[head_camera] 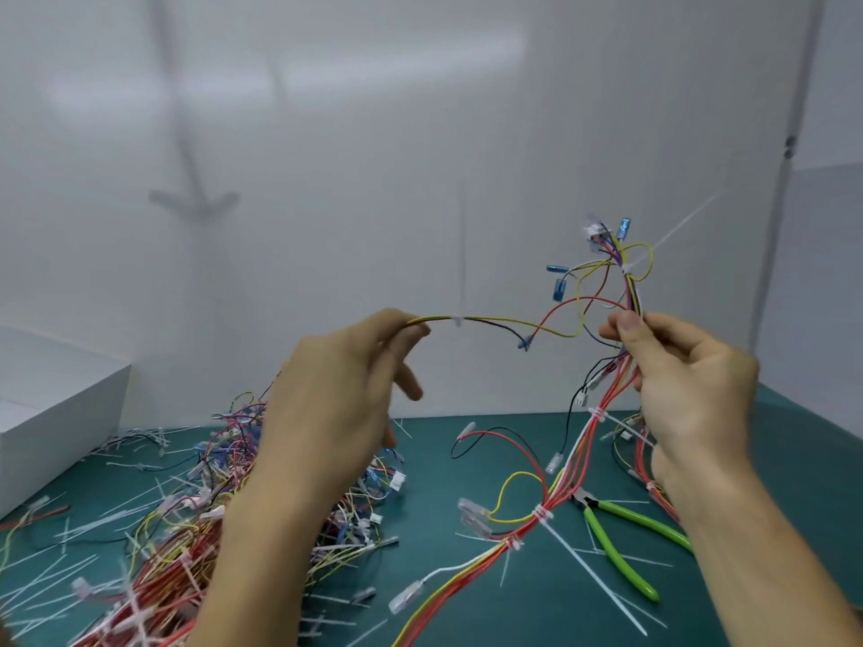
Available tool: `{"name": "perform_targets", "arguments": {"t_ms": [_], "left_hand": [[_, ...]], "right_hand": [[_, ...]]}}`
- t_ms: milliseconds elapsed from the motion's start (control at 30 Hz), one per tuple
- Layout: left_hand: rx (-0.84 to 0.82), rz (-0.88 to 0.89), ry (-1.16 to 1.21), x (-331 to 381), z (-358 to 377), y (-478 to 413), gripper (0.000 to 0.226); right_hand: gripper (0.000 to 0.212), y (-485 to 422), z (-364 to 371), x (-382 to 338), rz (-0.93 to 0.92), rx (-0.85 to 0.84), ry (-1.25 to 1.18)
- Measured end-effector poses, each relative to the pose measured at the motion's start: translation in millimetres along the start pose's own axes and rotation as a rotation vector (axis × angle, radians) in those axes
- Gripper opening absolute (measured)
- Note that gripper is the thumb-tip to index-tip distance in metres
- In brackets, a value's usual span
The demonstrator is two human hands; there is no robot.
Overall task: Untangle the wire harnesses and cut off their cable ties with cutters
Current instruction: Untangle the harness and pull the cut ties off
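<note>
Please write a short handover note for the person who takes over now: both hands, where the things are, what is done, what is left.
Left hand pinches the thin yellow-and-black wire branch; right hand grips the multicoloured wire harness, both raised above the green mat.
Green-handled cutters lie on the mat near the right forearm, untouched.
Done: many cut white tie scraps lie around.
Left: white cable ties remain on the held harness; the tangled harness pile at left waits.
</note>
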State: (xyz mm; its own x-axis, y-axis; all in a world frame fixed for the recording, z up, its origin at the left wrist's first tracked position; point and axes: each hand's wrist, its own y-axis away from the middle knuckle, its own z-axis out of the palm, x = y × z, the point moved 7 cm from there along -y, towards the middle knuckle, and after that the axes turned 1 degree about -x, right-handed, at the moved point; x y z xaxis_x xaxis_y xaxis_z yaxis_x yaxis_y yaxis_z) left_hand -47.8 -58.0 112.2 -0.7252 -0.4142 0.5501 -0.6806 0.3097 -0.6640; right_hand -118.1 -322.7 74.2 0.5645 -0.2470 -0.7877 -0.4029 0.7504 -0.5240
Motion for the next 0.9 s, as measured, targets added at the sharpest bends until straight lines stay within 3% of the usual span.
{"name": "perform_targets", "arguments": {"t_ms": [200,300,533,600,667,767,867,900], "left_hand": [[-0.316,0.025,0.33,16.2,35.3,3.3,0.022],[-0.299,-0.06,0.517,14.6,38.0,3.3,0.027],[-0.438,-0.351,1.398,18.1,53.4,-0.2,0.035],[-0.453,-0.394,1.446,19.1,59.4,0.4,0.035],[-0.437,-0.393,1.383,22.1,66.3,2.6,0.033],[-0.336,-0.351,1.294,27.5,77.2,6.1,0.031],[-0.239,-0.339,1.314,28.1,82.4,7.6,0.031],[-0.255,-0.351,1.311,27.6,82.9,8.4,0.033]], "right_hand": [[0.018,-1.3,-2.6,-1.1,-0.004,0.002,-0.005],[0.019,-1.2,-2.4,-1.8,-0.006,-0.007,0.005],[0.019,2.0,2.6,-9.1,0.006,-0.06,0.02],[0.015,6.2,11.2,-12.6,0.026,-0.131,0.037],[0.012,16.3,29.3,-16.7,0.066,-0.303,0.047],[0.035,40.6,59.7,-20.5,0.108,-0.562,-0.033],[0.014,54.7,73.8,-26.4,0.101,-0.66,-0.134],[0.016,55.5,73.1,-28.9,0.099,-0.664,-0.15]]}}
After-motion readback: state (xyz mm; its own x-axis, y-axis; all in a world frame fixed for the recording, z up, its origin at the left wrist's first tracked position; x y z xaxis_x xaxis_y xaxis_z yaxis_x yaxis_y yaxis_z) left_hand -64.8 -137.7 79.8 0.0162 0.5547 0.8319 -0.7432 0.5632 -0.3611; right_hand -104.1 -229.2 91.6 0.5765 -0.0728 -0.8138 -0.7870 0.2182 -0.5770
